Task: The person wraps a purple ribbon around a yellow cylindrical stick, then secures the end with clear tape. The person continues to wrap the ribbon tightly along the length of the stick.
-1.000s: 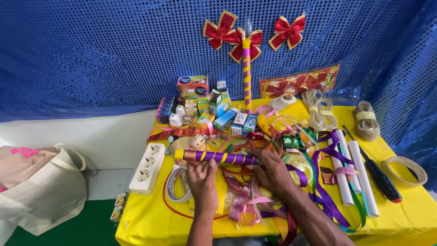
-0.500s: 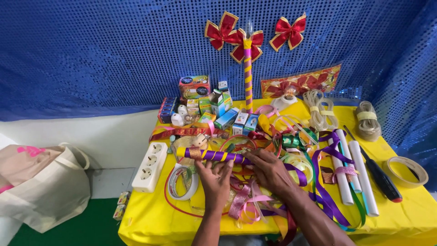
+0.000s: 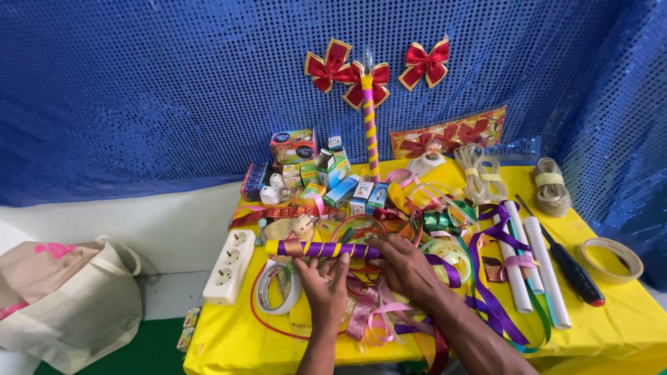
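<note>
Pinching striped tube (image 3: 321, 248): left hand (image 3: 325, 283) fingertips closed on middle, right hand (image 3: 405, 266) gripping right end.

Glossy satin ribbon (image 3: 486, 305), sequined blue cloth backdrop (image 3: 139, 90), smooth yellow plastic tablecloth (image 3: 611, 319).

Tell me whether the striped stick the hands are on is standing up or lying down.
Lying down: the striped stick rests flat across the table, left hand and right hand on it.
</note>
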